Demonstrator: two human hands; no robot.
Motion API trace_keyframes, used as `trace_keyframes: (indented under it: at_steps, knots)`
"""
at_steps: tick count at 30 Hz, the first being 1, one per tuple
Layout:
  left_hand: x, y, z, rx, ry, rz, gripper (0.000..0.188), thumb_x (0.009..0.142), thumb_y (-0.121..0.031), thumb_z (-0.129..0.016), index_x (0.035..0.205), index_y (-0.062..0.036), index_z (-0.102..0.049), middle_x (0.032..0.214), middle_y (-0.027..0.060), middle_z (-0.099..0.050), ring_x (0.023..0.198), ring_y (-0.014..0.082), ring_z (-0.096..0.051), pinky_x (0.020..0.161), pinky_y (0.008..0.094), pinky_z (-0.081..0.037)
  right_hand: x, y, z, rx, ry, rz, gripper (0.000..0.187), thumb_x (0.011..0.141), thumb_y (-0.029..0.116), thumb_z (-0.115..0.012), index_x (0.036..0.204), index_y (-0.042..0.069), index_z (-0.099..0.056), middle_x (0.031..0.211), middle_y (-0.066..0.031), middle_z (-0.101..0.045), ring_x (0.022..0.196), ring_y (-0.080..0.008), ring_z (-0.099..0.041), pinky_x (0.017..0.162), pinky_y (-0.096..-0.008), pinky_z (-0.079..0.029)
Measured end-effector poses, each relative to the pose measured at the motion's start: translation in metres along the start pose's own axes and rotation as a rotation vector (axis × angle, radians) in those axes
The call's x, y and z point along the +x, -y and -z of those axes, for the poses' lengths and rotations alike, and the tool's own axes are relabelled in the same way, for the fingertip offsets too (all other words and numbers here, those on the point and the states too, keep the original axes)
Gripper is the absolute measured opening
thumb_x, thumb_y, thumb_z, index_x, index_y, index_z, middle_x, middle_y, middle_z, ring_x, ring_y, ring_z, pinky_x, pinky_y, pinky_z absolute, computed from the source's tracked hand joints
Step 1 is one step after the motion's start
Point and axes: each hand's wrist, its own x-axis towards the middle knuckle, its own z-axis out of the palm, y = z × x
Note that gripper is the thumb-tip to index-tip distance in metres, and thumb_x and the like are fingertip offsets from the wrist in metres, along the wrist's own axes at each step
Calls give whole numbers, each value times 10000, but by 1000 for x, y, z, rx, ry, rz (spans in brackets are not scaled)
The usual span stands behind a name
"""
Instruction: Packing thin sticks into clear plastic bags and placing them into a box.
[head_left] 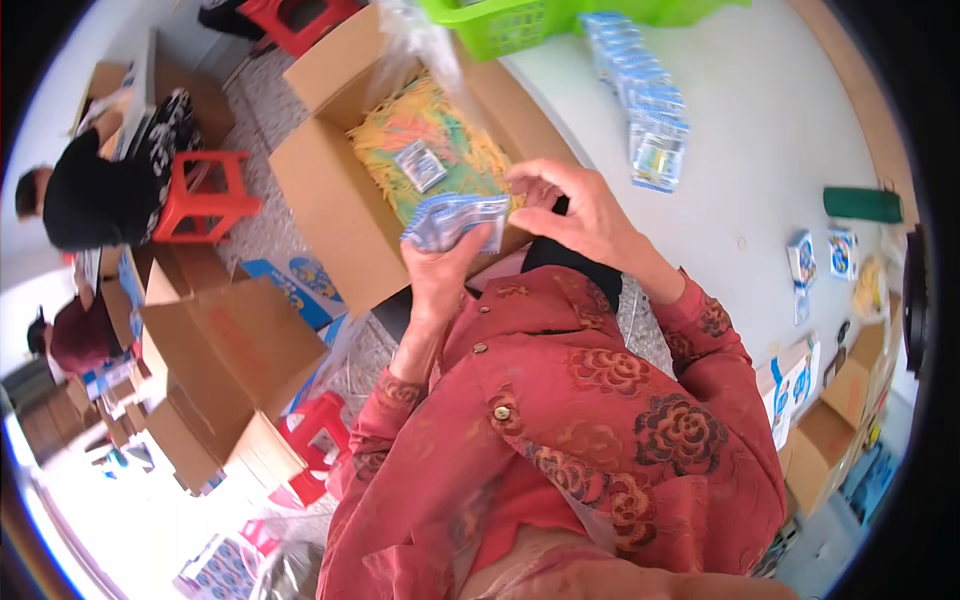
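A stack of clear plastic packets with blue edges [452, 222] is gripped in my left hand [440, 275], thumb on top and fingers underneath. Just to its right is my right hand [585, 220], its thumb and curled fingers apart; I make out nothing held there. Both hands are over the near side of an open cardboard box [335, 200]. Inside the box lies a heap of thin yellow, orange and green strips [385, 125]. One small printed packet [420, 165] rests on the heap, beyond my left hand.
On the white table [760, 130] at right lie a row of overlapping blue-and-clear packets [640, 95], a green cylinder [862, 204] and loose packets [803, 260]. A green basket [510, 28] stands at the far edge. Left are cartons [235, 350], red stools [205, 200] and two people [95, 190].
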Motion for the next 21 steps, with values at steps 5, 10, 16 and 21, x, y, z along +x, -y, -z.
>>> trace_keyframes:
  at_steps: [5, 10, 16, 21]
  knots:
    - [-8, -12, 8, -9, -4, -11, 195, 745, 2, -657, 935, 3, -611, 858, 16, -625, 758, 79, -572, 701, 228, -476, 29, 4, -27, -148, 145, 125, 205, 747, 149, -675, 826, -14, -579, 712, -103, -575, 570, -149, -538, 520, -274, -426]
    - [-13, -20, 29, -127, 34, 115, 276, 753, -44, -669, 1012, 0, -583, 912, 39, -619, 801, 98, -579, 728, 254, -486, 45, 22, -34, -282, 221, 309, 158, 743, 107, -658, 771, -9, -555, 659, -118, -521, 553, -224, -507, 497, -318, -381]
    - [-9, -19, 51, -164, 89, 135, 290, 723, -43, -696, 987, -14, -579, 906, 34, -617, 803, 96, -576, 718, 255, -482, 56, 25, -46, -232, 302, 400, 100, 731, 21, -621, 796, -2, -549, 719, -115, -548, 665, -271, -547, 574, -355, -416]
    - [-10, -14, 57, -32, 16, 59, 233, 712, 16, -661, 928, -16, -581, 832, 16, -612, 731, 78, -568, 656, 229, -481, 63, 32, -51, -201, 361, 342, 153, 714, 22, -640, 849, 12, -569, 771, -94, -571, 694, -238, -561, 598, -332, -438]
